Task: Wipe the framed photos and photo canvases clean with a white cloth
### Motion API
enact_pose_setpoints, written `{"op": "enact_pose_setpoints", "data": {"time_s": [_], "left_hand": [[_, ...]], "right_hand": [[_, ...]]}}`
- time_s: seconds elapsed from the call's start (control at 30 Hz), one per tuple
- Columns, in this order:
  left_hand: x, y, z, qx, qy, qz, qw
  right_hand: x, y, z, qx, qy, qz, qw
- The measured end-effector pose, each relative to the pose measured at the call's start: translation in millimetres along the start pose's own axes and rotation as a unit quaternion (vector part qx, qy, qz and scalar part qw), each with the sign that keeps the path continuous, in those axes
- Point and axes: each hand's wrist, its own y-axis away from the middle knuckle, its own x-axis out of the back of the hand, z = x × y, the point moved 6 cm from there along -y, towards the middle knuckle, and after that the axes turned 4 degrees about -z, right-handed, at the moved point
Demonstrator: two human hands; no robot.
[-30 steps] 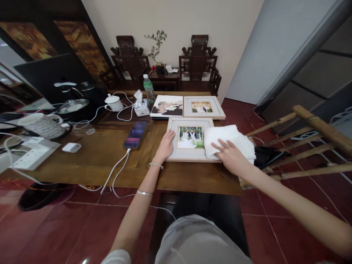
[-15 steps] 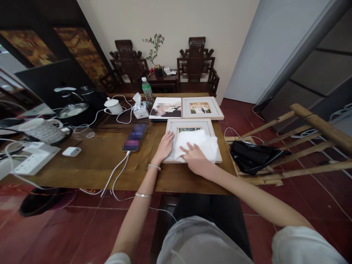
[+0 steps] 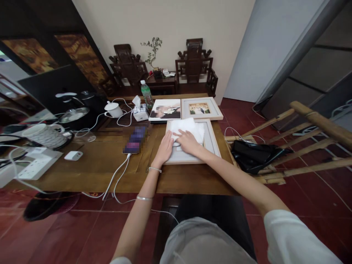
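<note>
The right hand (image 3: 188,142) lies on a white cloth (image 3: 194,128) over the upper left of a frame (image 3: 213,145) on the worktop (image 3: 189,179). The left hand (image 3: 164,148) rests at the frame's left edge, just beside the cloth. Behind are a picture (image 3: 166,110) and a second frame (image 3: 200,109), side by side. Leftward lies a phone (image 3: 134,140), cable attached; a bottle (image 3: 147,93) stands beside the tissue box (image 3: 140,113).

Two hands (image 3: 165,148), one cloth (image 3: 191,128) and two picture frames (image 3: 213,145) are counted at the desk (image 3: 189,179). One bottle (image 3: 146,96), one tissue box (image 3: 140,113) and two armchairs (image 3: 194,68) are also shown.
</note>
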Motion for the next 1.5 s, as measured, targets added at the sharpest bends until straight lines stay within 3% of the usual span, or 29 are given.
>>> {"op": "enact_pose_setpoints", "data": {"time_s": [0.1,0.27,0.4,0.5,0.67,0.83,0.93,1.0,1.13,1.3,1.4,1.5], "left_hand": [[0.0,1.0,4.9,-0.039,-0.037,-0.004,0.999],[-1.8,0.7,6.7,-0.068,-0.061,-0.022,0.996],[-0.9,1.5,6.6,-0.077,-0.054,-0.013,0.995],[-1.4,2.5,4.9,-0.083,-0.050,-0.012,0.995],[-1.6,3.8,2.7,-0.082,-0.040,-0.003,0.996],[-1.6,3.3,2.9,-0.072,-0.034,0.002,0.997],[-1.8,2.6,2.9,-0.065,-0.027,0.003,0.998],[-1.4,2.5,3.2,-0.066,-0.024,0.011,0.997],[0.0,3.2,4.2,-0.075,-0.034,0.027,0.996],[-0.3,2.9,4.5,-0.078,-0.040,0.014,0.996],[-0.3,2.6,4.0,-0.076,-0.041,0.005,0.996],[0.3,3.0,3.6,-0.075,-0.041,0.002,0.996]], "right_hand": [[7.4,-15.5,24.7,-0.031,-0.009,0.011,0.999],[22.9,-42.8,31.7,-0.057,0.014,0.121,0.991],[6.0,-62.8,25.4,-0.029,0.015,0.068,0.997],[-3.0,-61.4,33.7,-0.057,0.020,0.024,0.998],[2.4,-29.0,66.5,-0.099,0.054,-0.001,0.994],[9.5,23.4,118.5,-0.159,0.073,-0.019,0.984],[10.7,54.2,132.4,-0.163,0.078,-0.031,0.983],[10.5,72.3,125.3,-0.139,0.081,-0.041,0.986],[11.7,110.6,88.0,-0.097,0.067,-0.066,0.991],[17.8,152.7,49.9,-0.053,0.007,-0.108,0.993],[22.0,153.2,52.1,-0.055,-0.022,-0.111,0.992],[20.7,132.0,71.0,-0.075,-0.030,-0.104,0.991]]}}
